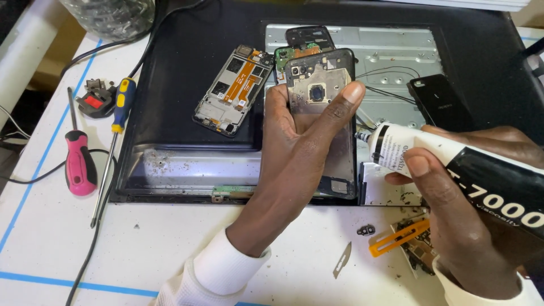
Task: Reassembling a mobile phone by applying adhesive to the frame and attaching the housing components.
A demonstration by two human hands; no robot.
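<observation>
Our left hand (300, 141) grips a phone back cover (323, 122); just beside it, our right hand (453, 209) holds a glue tube (453, 164).

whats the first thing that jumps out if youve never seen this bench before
At the centre, the left hand holds up a black phone back cover, inner side showing, while the right hand points a black and white glue tube at its edge. Behind lies an opened phone frame on a dark panel; two screwdrivers lie at the left.

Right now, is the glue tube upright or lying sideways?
Sideways: the glue tube lies across the right hand, nozzle pointing left toward the phone frame.
</observation>
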